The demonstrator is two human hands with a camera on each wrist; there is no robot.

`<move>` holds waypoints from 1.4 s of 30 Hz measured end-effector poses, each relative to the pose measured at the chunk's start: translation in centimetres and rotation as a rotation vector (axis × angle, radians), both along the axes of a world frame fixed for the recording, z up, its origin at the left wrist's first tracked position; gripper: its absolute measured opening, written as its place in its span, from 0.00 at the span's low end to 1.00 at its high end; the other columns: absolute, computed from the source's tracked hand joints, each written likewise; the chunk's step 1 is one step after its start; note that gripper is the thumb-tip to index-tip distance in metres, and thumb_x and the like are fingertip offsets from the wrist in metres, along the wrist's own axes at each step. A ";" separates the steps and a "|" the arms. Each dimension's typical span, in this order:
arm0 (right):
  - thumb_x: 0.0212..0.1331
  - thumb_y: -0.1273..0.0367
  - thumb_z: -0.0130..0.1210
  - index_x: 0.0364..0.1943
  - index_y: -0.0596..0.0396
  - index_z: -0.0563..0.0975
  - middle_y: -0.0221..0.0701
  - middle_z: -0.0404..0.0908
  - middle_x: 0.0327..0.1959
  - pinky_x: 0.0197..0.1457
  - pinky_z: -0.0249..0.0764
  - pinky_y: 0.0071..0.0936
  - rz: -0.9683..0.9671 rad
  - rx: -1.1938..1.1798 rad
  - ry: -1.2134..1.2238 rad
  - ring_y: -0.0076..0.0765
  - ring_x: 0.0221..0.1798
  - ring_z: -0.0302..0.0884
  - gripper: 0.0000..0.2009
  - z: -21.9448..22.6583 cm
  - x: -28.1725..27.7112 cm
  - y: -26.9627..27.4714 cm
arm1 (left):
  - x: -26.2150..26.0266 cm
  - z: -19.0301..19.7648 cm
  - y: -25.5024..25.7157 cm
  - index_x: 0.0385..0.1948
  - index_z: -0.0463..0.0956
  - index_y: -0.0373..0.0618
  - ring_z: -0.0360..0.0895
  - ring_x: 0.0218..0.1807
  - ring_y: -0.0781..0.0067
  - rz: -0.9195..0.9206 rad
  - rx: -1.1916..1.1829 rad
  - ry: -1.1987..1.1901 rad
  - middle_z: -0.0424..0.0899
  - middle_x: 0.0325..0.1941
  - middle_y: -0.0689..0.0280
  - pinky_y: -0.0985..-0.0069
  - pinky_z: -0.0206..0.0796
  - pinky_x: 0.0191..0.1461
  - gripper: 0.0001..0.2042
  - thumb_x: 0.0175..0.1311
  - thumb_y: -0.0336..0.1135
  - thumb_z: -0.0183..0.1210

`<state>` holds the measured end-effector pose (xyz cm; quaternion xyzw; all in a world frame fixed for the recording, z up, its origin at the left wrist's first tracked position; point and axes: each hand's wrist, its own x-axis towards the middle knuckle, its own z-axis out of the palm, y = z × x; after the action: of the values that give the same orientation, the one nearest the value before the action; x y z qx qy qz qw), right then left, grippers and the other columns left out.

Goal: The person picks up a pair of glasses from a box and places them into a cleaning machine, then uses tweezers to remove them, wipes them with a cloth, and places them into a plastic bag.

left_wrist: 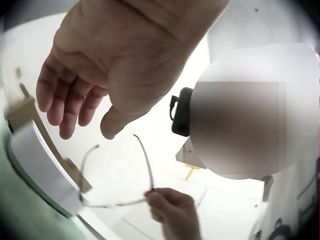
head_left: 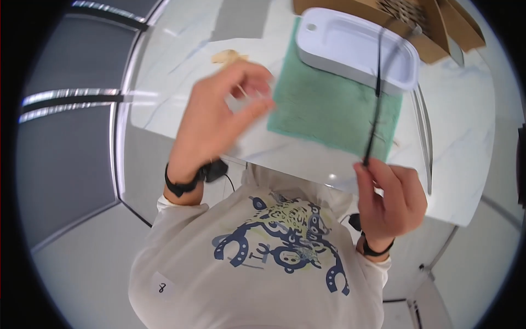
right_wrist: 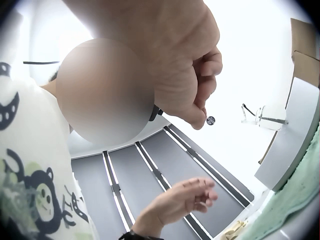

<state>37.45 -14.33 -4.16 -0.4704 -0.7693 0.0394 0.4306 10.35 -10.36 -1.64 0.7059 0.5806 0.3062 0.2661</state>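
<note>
In the head view my right hand (head_left: 392, 197) pinches a pair of eyeglasses (head_left: 378, 82) in front of my body, their thin dark arms pointing away over a white oblong basin (head_left: 339, 67). The left wrist view shows the right fingers at one corner of the glasses (left_wrist: 149, 165), both arms unfolded and pointing up. My left hand (head_left: 216, 112) is raised over the table to the left, fingers loosely bent, nothing in it. Its palm and fingers (left_wrist: 80, 102) show above the glasses in that wrist view. Under the basin lies a green cloth (head_left: 323, 118).
An open cardboard box (head_left: 438, 30) holding a patterned grey thing stands behind the basin. A small beige piece (head_left: 229, 56) lies at the back left of the white marbled table (head_left: 181, 77). Along the right runs a thin grey strip (head_left: 426, 140).
</note>
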 end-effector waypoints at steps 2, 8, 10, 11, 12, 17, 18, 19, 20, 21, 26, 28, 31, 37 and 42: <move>0.40 0.73 0.70 0.35 0.55 0.87 0.26 0.77 0.22 0.21 0.62 0.26 0.048 0.113 -0.041 0.30 0.20 0.71 0.13 -0.5 -0.6 0.2 | 3.2 0.8 -1.5 0.42 0.79 0.41 0.75 0.32 0.74 -0.076 0.016 -0.104 0.83 0.30 0.66 0.77 0.68 0.39 0.14 0.54 0.28 0.68; 0.41 0.75 0.58 0.31 0.60 0.81 0.24 0.63 0.22 0.22 0.49 0.24 -0.086 0.232 -0.201 0.23 0.20 0.61 0.09 -0.9 -2.1 -0.3 | 7.1 0.0 -1.9 0.32 0.79 0.38 0.71 0.22 0.80 -0.074 -0.044 -0.233 0.80 0.23 0.68 0.82 0.64 0.29 0.07 0.56 0.24 0.68; 0.43 0.76 0.58 0.31 0.60 0.81 0.24 0.63 0.22 0.22 0.49 0.24 -0.111 0.233 -0.200 0.22 0.20 0.61 0.08 -1.2 -2.3 -0.2 | 7.1 -0.4 -1.4 0.31 0.79 0.38 0.71 0.23 0.81 -0.131 -0.015 -0.224 0.80 0.23 0.68 0.82 0.64 0.29 0.06 0.56 0.24 0.68; 0.44 0.76 0.58 0.31 0.60 0.81 0.24 0.62 0.22 0.22 0.49 0.24 -0.131 0.234 -0.215 0.22 0.21 0.62 0.08 -1.4 -2.6 -0.2 | 7.1 -0.5 -1.3 0.30 0.78 0.39 0.72 0.23 0.81 -0.187 0.013 -0.230 0.80 0.23 0.68 0.83 0.64 0.28 0.06 0.55 0.23 0.68; 0.44 0.76 0.58 0.31 0.60 0.81 0.24 0.62 0.22 0.22 0.49 0.24 -0.129 0.234 -0.211 0.22 0.21 0.62 0.08 -1.5 -2.8 -0.2 | 7.2 -0.6 -1.4 0.29 0.78 0.39 0.72 0.23 0.80 -0.184 0.042 -0.231 0.79 0.22 0.68 0.82 0.64 0.27 0.07 0.55 0.23 0.69; 0.50 0.75 0.60 0.32 0.57 0.82 0.23 0.62 0.22 0.21 0.51 0.23 -0.166 0.174 -0.222 0.21 0.20 0.62 0.05 -1.8 -3.5 -0.4 | 8.0 -1.5 -1.5 0.29 0.77 0.39 0.74 0.22 0.79 -0.122 0.176 -0.140 0.79 0.22 0.66 0.82 0.66 0.26 0.07 0.55 0.22 0.68; 0.50 0.75 0.60 0.32 0.57 0.82 0.23 0.62 0.22 0.21 0.51 0.23 -0.159 0.176 -0.223 0.21 0.20 0.62 0.05 -1.8 -3.5 -0.4 | 8.0 -1.5 -1.6 0.29 0.77 0.38 0.75 0.22 0.78 -0.115 0.218 -0.116 0.79 0.23 0.65 0.82 0.67 0.26 0.07 0.54 0.21 0.67; 0.52 0.72 0.62 0.33 0.56 0.82 0.23 0.64 0.22 0.21 0.52 0.22 -0.155 0.184 -0.165 0.22 0.19 0.63 0.05 -1.8 -3.6 -0.4 | 7.9 -1.4 -1.7 0.29 0.77 0.38 0.75 0.22 0.78 -0.110 0.220 -0.117 0.79 0.23 0.65 0.82 0.67 0.26 0.07 0.54 0.21 0.67; 0.54 0.69 0.64 0.33 0.55 0.82 0.23 0.65 0.22 0.21 0.53 0.21 -0.153 0.192 -0.107 0.23 0.19 0.63 0.06 -1.8 -3.7 -0.3 | 7.9 -1.2 -1.6 0.29 0.77 0.38 0.76 0.22 0.78 -0.103 0.262 -0.096 0.79 0.23 0.65 0.82 0.68 0.27 0.07 0.54 0.21 0.67; 0.54 0.69 0.64 0.33 0.55 0.82 0.23 0.65 0.22 0.21 0.53 0.21 -0.151 0.193 -0.107 0.23 0.19 0.63 0.06 -1.8 -3.5 -0.3 | 7.8 -0.9 -1.6 0.29 0.77 0.37 0.77 0.23 0.78 -0.097 0.303 -0.074 0.79 0.23 0.65 0.82 0.69 0.28 0.07 0.53 0.20 0.66; 0.45 0.67 0.77 0.37 0.53 0.81 0.23 0.73 0.25 0.22 0.58 0.17 -0.177 -0.055 0.296 0.21 0.20 0.64 0.17 -0.5 0.8 0.2 | 6.6 -0.3 -1.2 0.30 0.77 0.37 0.77 0.23 0.78 -0.102 0.317 -0.066 0.81 0.24 0.64 0.82 0.70 0.29 0.07 0.50 0.17 0.64; 0.43 0.69 0.78 0.37 0.52 0.80 0.23 0.74 0.26 0.22 0.58 0.17 -0.291 0.029 0.371 0.19 0.21 0.64 0.18 -1.6 3.1 0.4 | 6.8 -0.5 -1.0 0.29 0.77 0.36 0.76 0.23 0.79 -0.094 0.322 -0.082 0.81 0.25 0.66 0.83 0.69 0.29 0.08 0.48 0.16 0.62; 0.43 0.70 0.78 0.36 0.51 0.78 0.23 0.74 0.28 0.24 0.58 0.15 -0.411 0.109 0.513 0.17 0.23 0.64 0.19 -2.7 4.9 0.5 | 7.3 -1.1 -0.6 0.28 0.77 0.37 0.75 0.23 0.80 -0.046 0.324 -0.161 0.80 0.24 0.66 0.83 0.68 0.29 0.07 0.48 0.16 0.62; 0.51 0.69 0.73 0.40 0.56 0.78 0.24 0.77 0.31 0.27 0.60 0.15 -0.506 -0.160 0.543 0.16 0.26 0.66 0.16 -3.0 6.4 0.2 | 8.1 -1.0 -0.5 0.27 0.77 0.36 0.71 0.23 0.80 -0.038 0.376 -0.246 0.80 0.23 0.67 0.83 0.64 0.28 0.06 0.49 0.17 0.62; 0.57 0.75 0.65 0.39 0.61 0.83 0.26 0.80 0.30 0.29 0.63 0.14 -0.204 -0.384 0.742 0.15 0.27 0.72 0.07 -2.4 6.3 0.1 | 7.6 -1.2 -0.8 0.27 0.76 0.36 0.69 0.23 0.81 0.013 0.358 -0.286 0.79 0.23 0.67 0.83 0.62 0.28 0.06 0.49 0.17 0.62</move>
<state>43.76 -14.26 -6.53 -0.5697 -0.4907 0.3055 0.5843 18.00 -11.15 -2.80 0.6875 0.4780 0.5030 0.2140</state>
